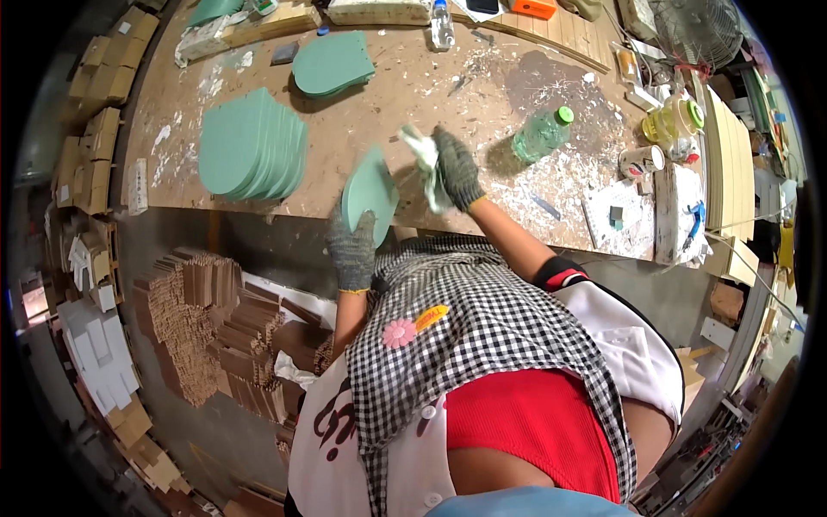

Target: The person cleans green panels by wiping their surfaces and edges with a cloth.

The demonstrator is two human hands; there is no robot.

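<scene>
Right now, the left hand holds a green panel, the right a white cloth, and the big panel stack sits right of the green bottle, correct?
No, in the head view the big panel stack sits left of the green bottle; the left hand holds a green panel, the right hand a white cloth.

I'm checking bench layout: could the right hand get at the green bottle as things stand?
Probably yes: nothing visible stands between the right hand and the green bottle nearby, though that hand holds a pale cloth.

Lane ahead of right fingers (pixel 450 150); green bottle (pixel 539 138) blocks rightward.
</scene>
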